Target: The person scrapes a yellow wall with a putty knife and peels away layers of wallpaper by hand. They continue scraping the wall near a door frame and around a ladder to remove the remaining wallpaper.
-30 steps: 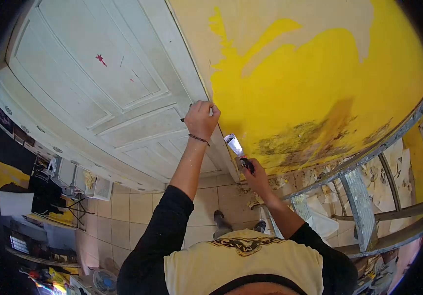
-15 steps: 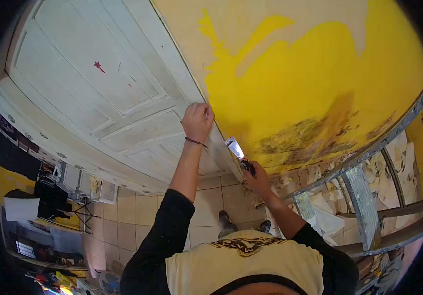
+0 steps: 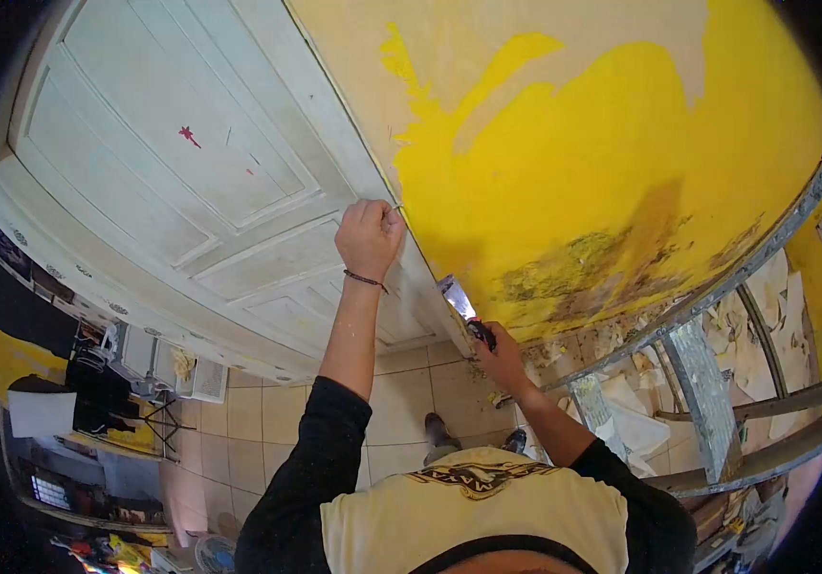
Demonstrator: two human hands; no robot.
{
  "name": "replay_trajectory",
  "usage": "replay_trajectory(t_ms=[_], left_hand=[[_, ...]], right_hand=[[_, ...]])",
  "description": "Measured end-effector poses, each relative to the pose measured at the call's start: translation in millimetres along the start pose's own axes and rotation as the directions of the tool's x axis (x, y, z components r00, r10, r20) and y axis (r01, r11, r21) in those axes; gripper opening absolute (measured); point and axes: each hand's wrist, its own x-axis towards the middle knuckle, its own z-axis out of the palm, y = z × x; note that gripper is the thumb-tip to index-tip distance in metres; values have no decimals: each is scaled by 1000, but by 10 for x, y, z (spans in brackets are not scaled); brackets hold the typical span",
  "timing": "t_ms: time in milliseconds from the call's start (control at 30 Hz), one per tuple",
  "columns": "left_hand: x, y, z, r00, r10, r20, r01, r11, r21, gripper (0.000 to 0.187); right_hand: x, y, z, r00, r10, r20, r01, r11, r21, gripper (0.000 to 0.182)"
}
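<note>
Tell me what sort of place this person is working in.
Most likely a room in a home under renovation: a yellow wall with paint scraped away in patches, peeled scraps littering the tiled floor, a metal ladder beside a white panelled door.

A white panelled door (image 3: 191,163) beside a yellow, peeling wall (image 3: 602,172), beige tiled floor (image 3: 248,421) below.

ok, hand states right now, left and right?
Left hand: closed on a small thin tool, held at the door frame.
Right hand: closed on a scraper.
</note>
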Motion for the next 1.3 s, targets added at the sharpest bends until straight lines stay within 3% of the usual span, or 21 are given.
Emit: replay_trajectory(t_ms=[300, 533, 600, 667, 767, 867, 1200, 1267, 1300], left_hand=[[76, 89, -101, 999, -3, 53, 2, 1000, 8, 13], [-70, -5, -19, 998, -63, 12, 64, 995, -71, 13], [-118, 42, -5, 981, -195, -26, 185, 961, -204, 12], [-180, 79, -8, 972, -233, -45, 212, 939, -272, 12], [-289, 17, 36, 900, -430, 72, 421, 815, -398, 9], [-290, -17, 27, 912, -405, 66, 391, 811, -436, 9], [-174, -12, -74, 965, -225, 138, 253, 936, -244, 16], [-138, -31, -64, 992, -74, 105, 90, 984, -154, 22], [-106, -38, -58, 992, -73, 102, 89, 984, -154, 22]], right_hand=[[62, -222, 60, 999, 44, 13, -44, 999, 23, 31], [593, -544, 284, 989, -109, -96, 127, 971, 203, 24], [756, -709, 332, 981, -142, -129, 169, 957, 236, 22], [860, -791, 371, 984, -145, -104, 168, 950, 263, 22], [956, -705, 477, 963, -228, -142, 258, 933, 251, 20], [958, -680, 512, 982, -162, -95, 186, 902, 390, 21], [1033, -848, 603, 939, -224, -259, 305, 892, 333, 21], [1032, -799, 646, 938, -241, -250, 319, 881, 348, 22], [1042, -765, 662, 937, -244, -250, 322, 880, 348, 22]])
